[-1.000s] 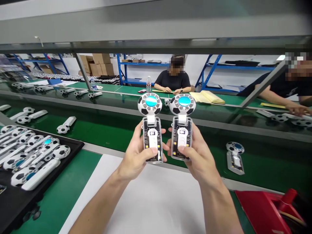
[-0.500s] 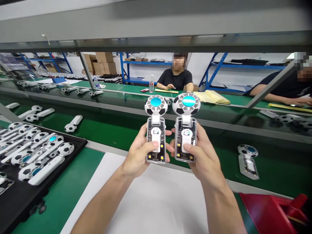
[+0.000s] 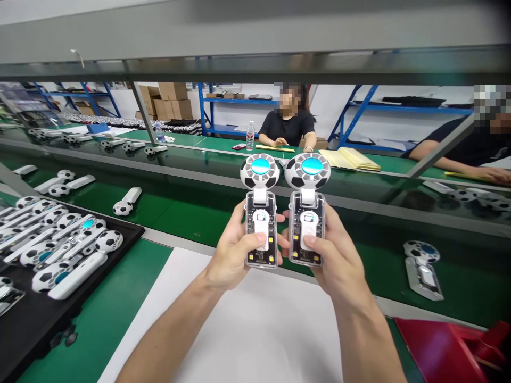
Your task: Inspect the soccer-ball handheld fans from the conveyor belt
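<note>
Green bench (image 3: 130, 282) and white paper (image 3: 271, 330) lie below as the left hand (image 3: 231, 250) grips one gadget (image 3: 261, 227), the right hand (image 3: 337, 247) its twin (image 3: 307, 229), side by side, best held level, thumbs (image 3: 257, 241) clear of both screens (image 3: 261, 217).

Glossy clear plastic on the left fan (image 3: 261, 214) and right fan (image 3: 308, 214), smooth matt paper sheet (image 3: 259, 330), glossy belt (image 3: 191, 215).

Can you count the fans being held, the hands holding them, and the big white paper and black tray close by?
Held fans: 2
Left hand plus right hand: 2
Big white paper: 1
Black tray: 1
Total: 6
</note>
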